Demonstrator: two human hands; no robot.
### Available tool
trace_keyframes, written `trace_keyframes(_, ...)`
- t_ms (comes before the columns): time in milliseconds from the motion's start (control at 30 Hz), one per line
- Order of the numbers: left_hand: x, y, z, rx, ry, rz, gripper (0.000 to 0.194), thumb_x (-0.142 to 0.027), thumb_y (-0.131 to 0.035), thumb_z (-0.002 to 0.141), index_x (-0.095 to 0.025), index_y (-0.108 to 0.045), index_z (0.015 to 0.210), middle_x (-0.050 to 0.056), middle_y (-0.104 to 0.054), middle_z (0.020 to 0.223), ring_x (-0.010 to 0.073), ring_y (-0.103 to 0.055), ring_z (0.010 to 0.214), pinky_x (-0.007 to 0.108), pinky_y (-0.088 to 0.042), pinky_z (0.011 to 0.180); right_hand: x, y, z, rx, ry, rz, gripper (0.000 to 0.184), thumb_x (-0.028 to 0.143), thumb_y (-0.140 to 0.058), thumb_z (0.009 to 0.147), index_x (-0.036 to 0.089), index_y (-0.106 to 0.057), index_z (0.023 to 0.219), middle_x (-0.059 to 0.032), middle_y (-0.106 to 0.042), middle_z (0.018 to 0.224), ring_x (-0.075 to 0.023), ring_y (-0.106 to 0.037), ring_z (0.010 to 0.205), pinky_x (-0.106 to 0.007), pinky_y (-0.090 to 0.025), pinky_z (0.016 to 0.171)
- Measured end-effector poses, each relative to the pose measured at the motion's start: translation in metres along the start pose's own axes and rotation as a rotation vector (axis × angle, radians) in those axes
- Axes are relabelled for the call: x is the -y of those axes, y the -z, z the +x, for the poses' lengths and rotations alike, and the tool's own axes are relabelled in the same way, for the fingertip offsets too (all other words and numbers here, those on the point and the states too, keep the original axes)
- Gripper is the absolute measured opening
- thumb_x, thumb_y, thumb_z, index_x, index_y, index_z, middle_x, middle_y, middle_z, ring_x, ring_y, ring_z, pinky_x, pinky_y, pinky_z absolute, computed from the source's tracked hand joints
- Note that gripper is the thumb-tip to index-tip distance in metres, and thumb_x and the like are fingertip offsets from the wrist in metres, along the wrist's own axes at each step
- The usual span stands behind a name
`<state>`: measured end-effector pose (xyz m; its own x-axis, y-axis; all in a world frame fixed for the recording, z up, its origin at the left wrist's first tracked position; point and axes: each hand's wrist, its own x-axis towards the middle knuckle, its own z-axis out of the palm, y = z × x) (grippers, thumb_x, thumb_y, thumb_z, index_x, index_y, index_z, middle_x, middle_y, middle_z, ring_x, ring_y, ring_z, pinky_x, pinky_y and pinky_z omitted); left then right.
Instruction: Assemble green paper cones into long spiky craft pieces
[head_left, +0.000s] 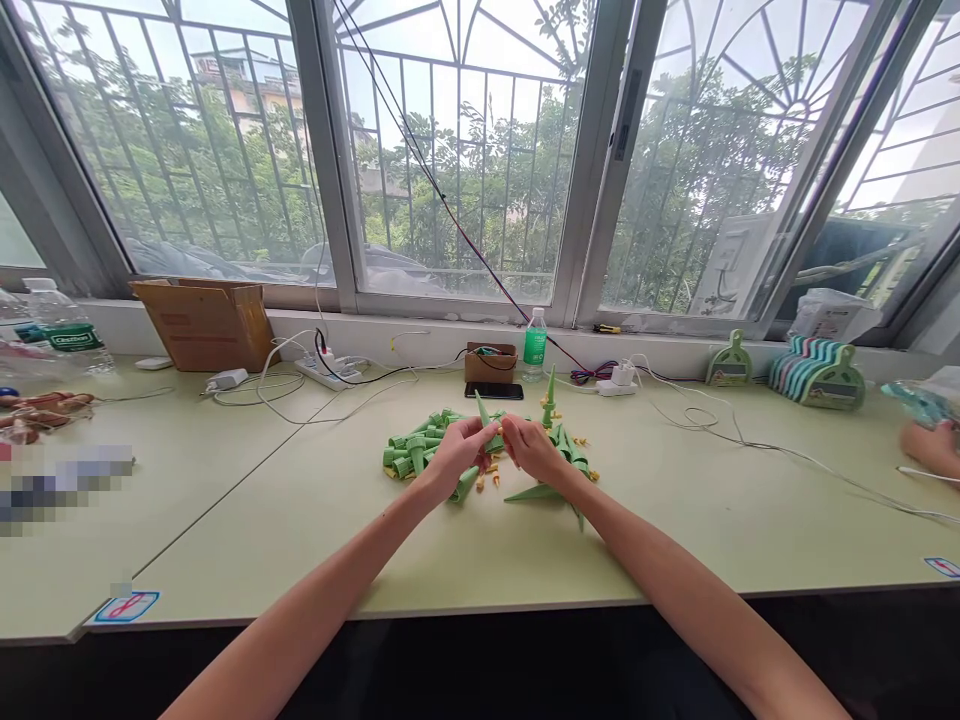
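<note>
My left hand (456, 452) is closed round a light green pointed cone (481, 408), its tip upward. My right hand (536, 450) is pinched close beside it, fingertips nearly meeting the left ones; what it grips is too small to make out. Left of and behind my hands lies a heap of green tube-like pieces (417, 450). Small yellow-orange parts (495, 480) are scattered beneath my fingers. To the right, a green spike (550, 402) stands upright among more green pieces, and a flat-lying green cone (531, 493) points left.
Behind the heap are a black phone (493, 391), a small cardboard box (491, 362) and a green-labelled bottle (535, 345). White cables (739, 440) and a power strip (330, 372) run along the back. Small dustpans (817, 375) stand right; another person's hand (930, 450) shows at the right edge.
</note>
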<state>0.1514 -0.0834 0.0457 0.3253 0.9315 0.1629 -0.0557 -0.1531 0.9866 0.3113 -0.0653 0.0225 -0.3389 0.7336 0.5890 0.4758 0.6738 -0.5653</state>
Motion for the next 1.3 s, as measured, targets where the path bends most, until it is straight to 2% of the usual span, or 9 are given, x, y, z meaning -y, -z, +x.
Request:
trace_keyframes(367, -0.0025, -0.0015, -0.0035, 0.014, -0.107, 0.221, 0.031, -0.044, -0.064, 0.079, -0.015, -0.056, 0.072, -0.003, -0.049, 0.059, 0.0091, -0.05, 0.045, 0.021, -0.04, 0.042, -0.0025, -0.0004, -0.0006, -0.01, -0.024, 0.005, 0.059, 0.051, -0.021, 0.101, 0.021, -0.04, 0.053, 0.002, -0.042, 0.043, -0.0113, -0.041, 0.044, -0.024, -0.035, 0.053)
trace_keyframes(500, -0.0005, -0.0008, -0.0028, 0.026, -0.133, 0.256, 0.029, -0.043, -0.062, 0.08, -0.015, -0.059, 0.078, -0.001, -0.053, 0.063, 0.009, -0.05, 0.046, 0.021, -0.041, 0.042, -0.0018, -0.0004, -0.0001, -0.012, -0.055, 0.026, 0.064, 0.053, -0.021, 0.1, 0.021, -0.039, 0.048, 0.0015, -0.041, 0.04, -0.0107, -0.041, 0.042, -0.024, -0.036, 0.051)
trace_keyframes(767, 0.0022, 0.0001, -0.0013, 0.043, -0.152, 0.287, 0.034, -0.047, -0.06, 0.082, -0.014, -0.06, 0.081, 0.002, -0.059, 0.071, 0.0079, -0.051, 0.044, 0.021, -0.041, 0.041, 0.0024, -0.0001, 0.0003, -0.025, -0.102, 0.064, 0.068, 0.059, -0.023, 0.097, 0.02, -0.04, 0.044, 0.001, -0.041, 0.037, -0.0096, -0.041, 0.038, -0.023, -0.036, 0.048)
trace_keyframes(1300, 0.0023, 0.0011, -0.0021, 0.043, -0.141, 0.307, 0.035, -0.049, -0.059, 0.081, -0.015, -0.058, 0.077, 0.0, -0.058, 0.07, 0.0086, -0.052, 0.042, 0.022, -0.041, 0.039, 0.0032, 0.0001, 0.0005, -0.005, -0.138, 0.121, 0.07, 0.062, -0.028, 0.095, 0.02, -0.042, 0.041, 0.0008, -0.042, 0.035, -0.0089, -0.042, 0.036, -0.022, -0.036, 0.047)
